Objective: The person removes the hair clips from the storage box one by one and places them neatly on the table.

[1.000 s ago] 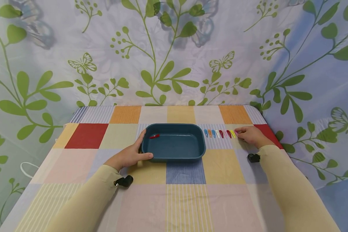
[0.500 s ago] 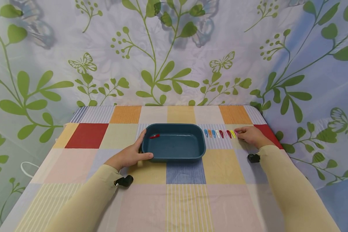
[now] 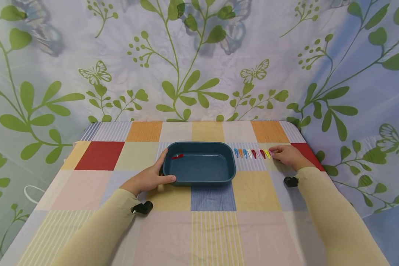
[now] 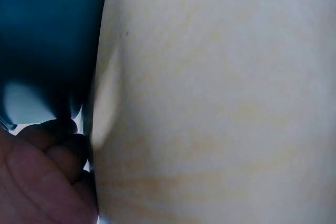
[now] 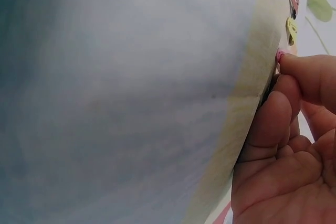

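Note:
In the head view, a dark blue rectangular plastic basin [image 3: 203, 168] stands mid-table with a red snap hair clip [image 3: 177, 156] lying in its far left part. My left hand [image 3: 149, 177] holds the basin's left end, thumb along the near corner and fingers along the left side. My right hand [image 3: 288, 155] is at the right end of a row of hair clips, pinching a pink hair clip [image 5: 280, 55] that its fingertips mostly hide. Beside it lies a yellow hair clip [image 3: 267, 153]. Farther left come a dark red hair clip [image 3: 262, 153] and a white hair clip [image 3: 249, 153].
The row continues left to a blue hair clip [image 3: 236, 152] near the basin's right wall. A patchwork-patterned cloth [image 3: 212, 236] covers the table. Leaf-printed curtains [image 3: 199, 55] hang behind and to the right. A white cable [image 3: 31, 192] shows at the left edge.

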Available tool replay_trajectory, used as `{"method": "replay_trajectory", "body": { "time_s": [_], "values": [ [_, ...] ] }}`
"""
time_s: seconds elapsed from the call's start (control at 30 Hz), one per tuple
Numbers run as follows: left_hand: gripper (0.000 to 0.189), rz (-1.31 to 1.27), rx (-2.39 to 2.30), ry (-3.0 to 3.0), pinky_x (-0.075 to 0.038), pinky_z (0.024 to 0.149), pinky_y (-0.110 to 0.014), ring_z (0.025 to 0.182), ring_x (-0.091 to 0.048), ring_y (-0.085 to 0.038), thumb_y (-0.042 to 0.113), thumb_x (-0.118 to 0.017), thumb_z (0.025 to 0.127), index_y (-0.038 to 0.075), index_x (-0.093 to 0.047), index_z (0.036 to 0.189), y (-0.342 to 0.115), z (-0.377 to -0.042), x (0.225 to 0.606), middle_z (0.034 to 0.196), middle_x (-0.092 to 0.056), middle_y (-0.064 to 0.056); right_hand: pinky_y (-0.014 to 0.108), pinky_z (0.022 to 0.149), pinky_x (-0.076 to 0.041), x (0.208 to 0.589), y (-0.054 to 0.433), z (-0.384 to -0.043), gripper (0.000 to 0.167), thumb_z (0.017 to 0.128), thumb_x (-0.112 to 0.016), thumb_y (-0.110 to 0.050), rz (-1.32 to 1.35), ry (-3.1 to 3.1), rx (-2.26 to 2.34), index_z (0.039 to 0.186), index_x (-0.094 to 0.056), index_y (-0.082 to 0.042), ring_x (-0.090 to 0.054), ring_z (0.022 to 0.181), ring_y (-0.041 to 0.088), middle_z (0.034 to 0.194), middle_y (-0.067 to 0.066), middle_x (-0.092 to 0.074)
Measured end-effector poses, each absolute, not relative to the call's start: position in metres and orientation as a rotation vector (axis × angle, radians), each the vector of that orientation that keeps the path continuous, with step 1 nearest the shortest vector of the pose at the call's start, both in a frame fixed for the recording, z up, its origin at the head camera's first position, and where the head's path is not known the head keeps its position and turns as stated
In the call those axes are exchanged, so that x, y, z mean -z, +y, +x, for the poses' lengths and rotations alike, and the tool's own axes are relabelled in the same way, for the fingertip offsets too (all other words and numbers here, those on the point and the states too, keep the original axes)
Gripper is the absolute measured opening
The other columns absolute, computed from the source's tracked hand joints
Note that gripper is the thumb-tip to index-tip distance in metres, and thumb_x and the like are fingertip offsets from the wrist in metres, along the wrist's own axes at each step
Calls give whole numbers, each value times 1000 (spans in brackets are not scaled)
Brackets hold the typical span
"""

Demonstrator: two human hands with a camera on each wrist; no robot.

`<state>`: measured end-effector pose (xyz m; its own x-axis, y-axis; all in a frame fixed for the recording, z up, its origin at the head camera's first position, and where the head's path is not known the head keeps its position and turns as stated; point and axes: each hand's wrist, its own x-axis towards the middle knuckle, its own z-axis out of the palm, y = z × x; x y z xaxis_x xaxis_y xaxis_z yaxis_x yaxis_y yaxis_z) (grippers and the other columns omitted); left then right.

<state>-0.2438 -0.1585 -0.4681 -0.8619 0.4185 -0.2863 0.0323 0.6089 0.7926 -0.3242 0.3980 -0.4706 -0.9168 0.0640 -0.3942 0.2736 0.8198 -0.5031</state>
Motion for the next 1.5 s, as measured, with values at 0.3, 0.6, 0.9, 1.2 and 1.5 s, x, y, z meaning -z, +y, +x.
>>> {"method": "replay_trajectory", "body": {
  "time_s": [0.3, 0.6, 0.9, 1.2, 1.5],
  "values": [
    [115, 386, -1176, 2387, -25, 125, -68, 161, -18, -42, 54, -74, 95, 45, 16, 166, -160, -243, 468, 179, 0, -8, 28, 80, -50, 466, 399, -319, 49, 106, -58, -22, 162, 2666, 853, 150, -55, -2, -56, 105, 30, 141, 27, -58],
    [115, 382, -1157, 2386, -25, 125, -67, 162, -17, -42, 54, -73, 95, 44, 18, 165, -159, -241, 466, 179, 1, -7, 28, 77, -50, 455, 399, -319, 51, 105, -58, -25, 184, 2674, 914, 149, -54, 0, -59, 92, 25, 92, 4, -67],
    [115, 375, -1167, 2375, -23, 126, -66, 163, -16, -40, 54, -73, 95, 44, 17, 166, -161, -242, 466, 179, 0, -6, 59, 112, -48, 416, 359, -323, 54, 110, -52, -24, -10, 2688, 1060, 157, -44, 3, -62, 129, 46, 150, 32, -54],
    [116, 367, -1154, 2387, -26, 125, -67, 161, -19, -43, 57, -73, 94, 44, 16, 166, -161, -243, 466, 179, -4, -9, 58, 112, -48, 390, 286, -326, 49, 111, -54, -29, -231, 2735, 958, 155, -52, -8, -59, 134, 41, 151, 20, -58],
    [115, 343, -1167, 2386, -26, 126, -65, 160, -23, -40, 54, -75, 94, 49, 14, 165, -160, -243, 466, 179, -5, -7, 53, 110, -52, 384, 212, -325, 44, 109, -59, -23, -457, 2673, 986, 151, -58, -10, -63, 131, 34, 143, 16, -66]
  ]
}}
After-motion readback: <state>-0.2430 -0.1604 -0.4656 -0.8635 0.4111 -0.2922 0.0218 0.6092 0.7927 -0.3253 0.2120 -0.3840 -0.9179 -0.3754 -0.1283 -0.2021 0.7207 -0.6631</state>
